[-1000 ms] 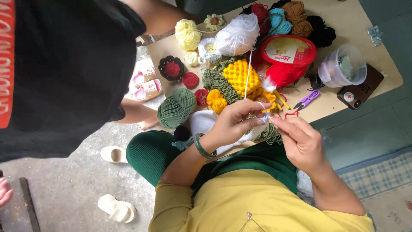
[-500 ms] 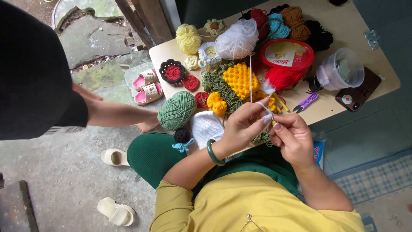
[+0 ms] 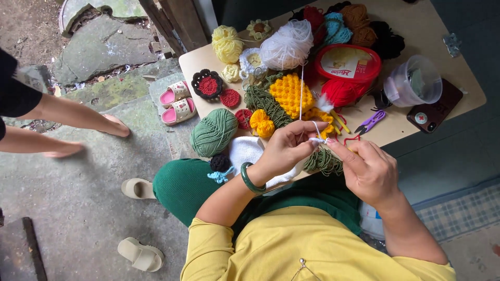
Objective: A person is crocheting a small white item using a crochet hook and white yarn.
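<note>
Head view: both hands have drawn closer over the worktop edge; left hand pinches the white yarn strand, right hand closes on the small white crochet piece.

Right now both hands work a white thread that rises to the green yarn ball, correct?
Not quite. In the head view the left hand and right hand do work the white thread, but it rises to the white yarn ball, not the green yarn ball.
</note>
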